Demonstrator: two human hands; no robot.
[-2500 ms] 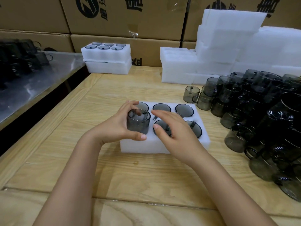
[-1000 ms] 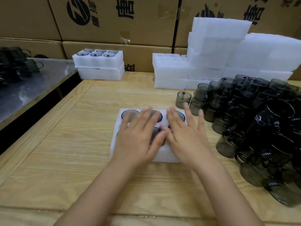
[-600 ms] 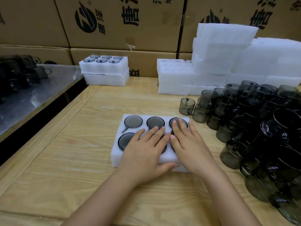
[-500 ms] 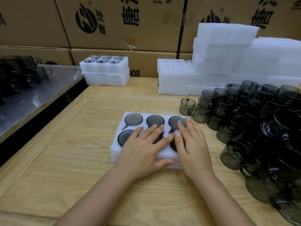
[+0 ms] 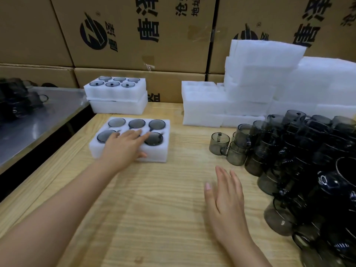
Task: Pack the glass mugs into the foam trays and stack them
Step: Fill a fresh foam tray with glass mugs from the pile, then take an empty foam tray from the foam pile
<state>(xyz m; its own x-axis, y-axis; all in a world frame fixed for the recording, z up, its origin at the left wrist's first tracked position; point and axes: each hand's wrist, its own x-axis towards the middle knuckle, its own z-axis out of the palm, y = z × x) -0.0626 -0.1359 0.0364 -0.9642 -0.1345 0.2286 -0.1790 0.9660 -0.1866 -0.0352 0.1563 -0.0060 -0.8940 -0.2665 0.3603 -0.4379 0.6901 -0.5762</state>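
1. The left hand (image 5: 123, 145) lies flat on the foam tray (image 5: 154, 154), fingers straight and loosely spread, thumb against its near wall. It covers the near middle pocket, so what sits there is hidden.
2. Five glass mugs (image 5: 157, 124) show in the other pockets, sunk to their rims. The tray stands on the wooden table (image 5: 154, 209), left of centre, towards the far side.
3. The right hand (image 5: 225, 195) is open near the table's middle, fingers straight and close together, holding nothing; whether it touches the wood I cannot tell.
4. The loose mug pile (image 5: 289, 151) at right is dark and tangled (handles every way), cut off by the right and near edges.
5. Two stacked trays (image 5: 117, 106) stand just beyond, the top one filled and the lower one's pockets hidden.
6. Foam blocks (image 5: 260, 78) rise far right against cardboard boxes (image 5: 134, 35).
7. On the metal bench (image 5: 38, 120) at left sit dark blurred shapes (image 5: 17, 101), possibly more mugs.
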